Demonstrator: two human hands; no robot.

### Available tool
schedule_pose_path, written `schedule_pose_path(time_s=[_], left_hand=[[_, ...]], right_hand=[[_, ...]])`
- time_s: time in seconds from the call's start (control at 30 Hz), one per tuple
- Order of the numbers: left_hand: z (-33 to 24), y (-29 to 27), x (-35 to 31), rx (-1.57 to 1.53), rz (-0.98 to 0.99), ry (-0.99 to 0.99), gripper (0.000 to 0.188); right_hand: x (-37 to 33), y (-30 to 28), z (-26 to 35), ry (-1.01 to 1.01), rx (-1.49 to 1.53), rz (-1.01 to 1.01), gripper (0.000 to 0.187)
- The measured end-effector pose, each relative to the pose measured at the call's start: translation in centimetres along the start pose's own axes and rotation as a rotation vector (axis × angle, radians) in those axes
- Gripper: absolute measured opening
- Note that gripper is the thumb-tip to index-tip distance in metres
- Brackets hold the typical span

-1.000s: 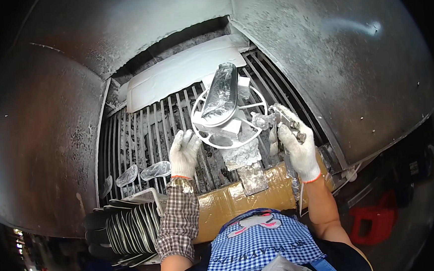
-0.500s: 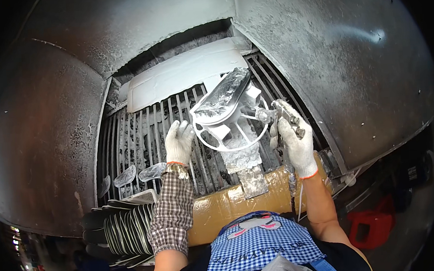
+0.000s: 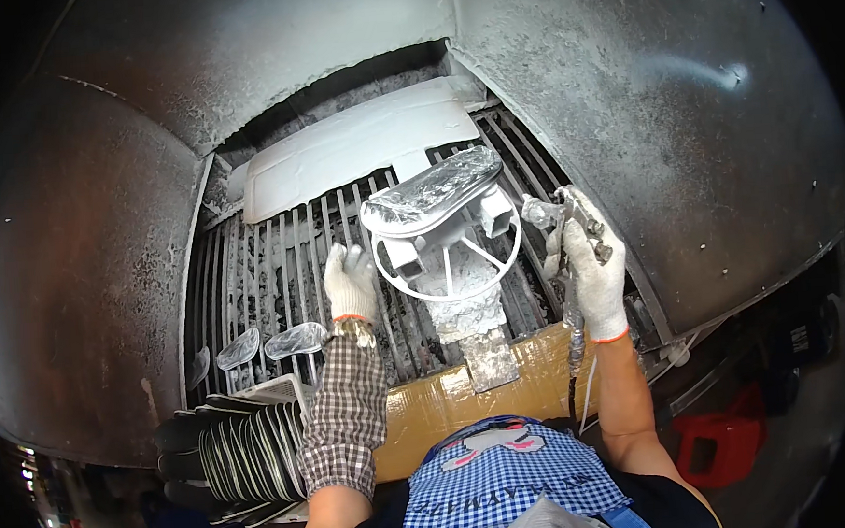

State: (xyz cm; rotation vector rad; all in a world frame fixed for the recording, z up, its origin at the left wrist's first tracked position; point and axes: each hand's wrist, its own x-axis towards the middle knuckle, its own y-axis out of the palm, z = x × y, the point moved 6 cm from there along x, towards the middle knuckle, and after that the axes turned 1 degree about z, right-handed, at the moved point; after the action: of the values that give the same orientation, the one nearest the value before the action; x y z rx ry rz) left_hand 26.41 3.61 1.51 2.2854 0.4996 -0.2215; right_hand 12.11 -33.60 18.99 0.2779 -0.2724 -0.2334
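Note:
My left hand (image 3: 350,286), in a white knit glove, holds nothing, its fingers apart and slightly bent just left of a white spoked turntable wheel (image 3: 451,296). On the wheel's square blocks rests an oblong, sole-shaped piece (image 3: 430,192) with a shiny clear film over its dark top and a white rim. My right hand (image 3: 600,287), gloved too, is closed around a spray gun (image 3: 565,218). The gun's film-wrapped nozzle faces left toward the wheel, apart from it, and a hose hangs below. Crusted white residue covers the support under the wheel.
Metal booth walls (image 3: 687,151) enclose a slatted grate (image 3: 291,248). A white board (image 3: 357,147) lies at the back. Two film-covered oblong pieces (image 3: 295,341) sit left of my forearm, near a row of stacked dark soles (image 3: 250,454). A taped brown carton (image 3: 422,409) borders the front; a red container (image 3: 714,447) stands right.
The sole-shaped piece and wheel have turned clockwise. My right hand has moved slightly right with the spray gun, and my left hand has shifted a little toward me.

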Motion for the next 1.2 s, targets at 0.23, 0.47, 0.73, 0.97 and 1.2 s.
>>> schedule_pose_path(time_s=[0.23, 0.47, 0.73, 0.97, 1.2], left_hand=[[4.5, -0.4, -9.3, 0.007, 0.04, -0.202, 0.032], [10.9, 0.1, -13.9, -0.061, 0.231, -0.347, 0.058], [11.3, 2.6, -14.5, -0.177, 0.366, -0.372, 0.061], [10.0, 2.3, -14.6, -0.206, 0.305, -0.368, 0.052], [8.9, 1.1, -14.0, -0.179, 0.222, -0.325, 0.038]], right_hand=[[-1.1, -2.6, 2.3, -0.1, -0.155, -0.096, 0.053], [-2.2, -0.2, 1.8, -0.061, -0.073, -0.007, 0.052], [-4.0, 3.8, 0.3, 0.009, -0.082, 0.195, 0.051], [-3.8, 2.0, 1.0, -0.012, -0.112, 0.105, 0.052], [-3.8, 0.0, 2.1, 0.02, -0.024, -0.005, 0.055]])
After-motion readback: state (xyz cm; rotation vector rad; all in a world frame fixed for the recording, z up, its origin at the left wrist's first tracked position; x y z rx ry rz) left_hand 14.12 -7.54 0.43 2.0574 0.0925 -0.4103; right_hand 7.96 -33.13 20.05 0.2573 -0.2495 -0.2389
